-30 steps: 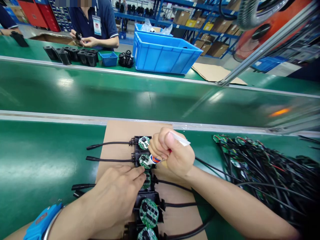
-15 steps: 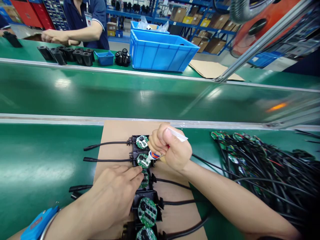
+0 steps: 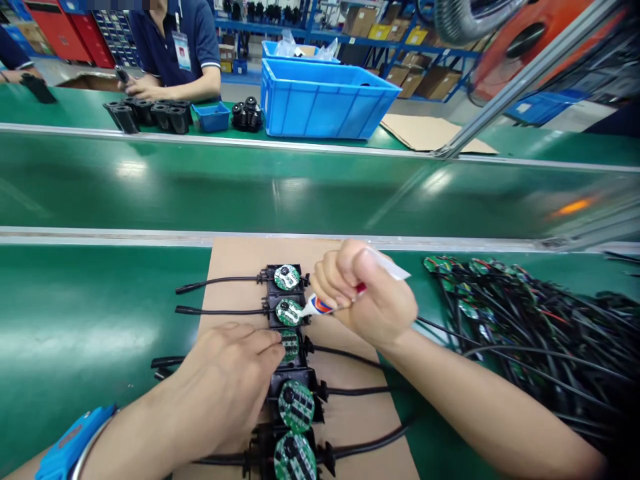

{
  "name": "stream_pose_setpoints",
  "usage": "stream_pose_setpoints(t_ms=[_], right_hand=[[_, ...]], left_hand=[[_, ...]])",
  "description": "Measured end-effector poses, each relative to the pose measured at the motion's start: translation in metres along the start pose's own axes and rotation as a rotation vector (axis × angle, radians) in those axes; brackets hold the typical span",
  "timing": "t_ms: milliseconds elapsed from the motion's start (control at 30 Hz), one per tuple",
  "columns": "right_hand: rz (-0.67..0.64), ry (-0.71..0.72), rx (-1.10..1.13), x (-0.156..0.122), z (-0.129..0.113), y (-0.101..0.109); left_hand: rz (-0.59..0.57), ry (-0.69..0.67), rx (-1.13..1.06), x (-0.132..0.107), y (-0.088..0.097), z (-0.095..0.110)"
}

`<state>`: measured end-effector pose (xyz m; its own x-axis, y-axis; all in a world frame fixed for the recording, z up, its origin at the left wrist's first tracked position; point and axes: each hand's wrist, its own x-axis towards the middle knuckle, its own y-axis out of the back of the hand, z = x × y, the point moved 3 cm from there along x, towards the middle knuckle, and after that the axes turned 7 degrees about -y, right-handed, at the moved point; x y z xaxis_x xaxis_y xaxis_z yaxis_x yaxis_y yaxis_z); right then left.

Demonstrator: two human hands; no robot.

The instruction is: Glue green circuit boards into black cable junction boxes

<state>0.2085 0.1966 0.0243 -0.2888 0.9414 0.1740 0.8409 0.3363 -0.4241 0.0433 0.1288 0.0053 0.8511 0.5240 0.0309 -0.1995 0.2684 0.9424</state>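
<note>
A column of black housings with round green circuit boards [image 3: 295,404] lies on a brown cardboard sheet [image 3: 240,260], black cables running out left and right. My right hand [image 3: 370,300] is closed round a small white glue tube [image 3: 316,305]; its nozzle touches the second board from the top [image 3: 288,312]. My left hand [image 3: 227,380] lies flat over the housings, fingertips on the third board [image 3: 291,344]. A blue strap [image 3: 75,440] is on that wrist.
A tangled heap of boards with black cables [image 3: 530,333] lies at the right. Beyond a metal rail runs the green conveyor belt [image 3: 250,187]. Across it a person [image 3: 175,47] handles black parts [image 3: 150,113] beside a small blue bin [image 3: 213,115] and a blue crate [image 3: 325,100].
My right hand has drawn back to the right while the tube's nozzle stays on the second board. The person opposite has shifted their hands among the black parts.
</note>
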Motion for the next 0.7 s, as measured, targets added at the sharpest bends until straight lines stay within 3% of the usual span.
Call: stream_pose_setpoints(t_ms=[133, 333, 700], right_hand=[[-0.067, -0.062, 0.069, -0.016, 0.000, -0.022], [-0.175, -0.111, 0.104, -0.012, 0.033, -0.041], [-0.191, -0.202, 0.092, -0.009, 0.039, -0.044]], left_hand=[[-0.100, -0.017, -0.031, -0.016, -0.006, 0.019], [-0.206, -0.038, 0.064, -0.025, -0.034, 0.036], [-0.178, -0.072, 0.071, -0.023, -0.048, 0.036]])
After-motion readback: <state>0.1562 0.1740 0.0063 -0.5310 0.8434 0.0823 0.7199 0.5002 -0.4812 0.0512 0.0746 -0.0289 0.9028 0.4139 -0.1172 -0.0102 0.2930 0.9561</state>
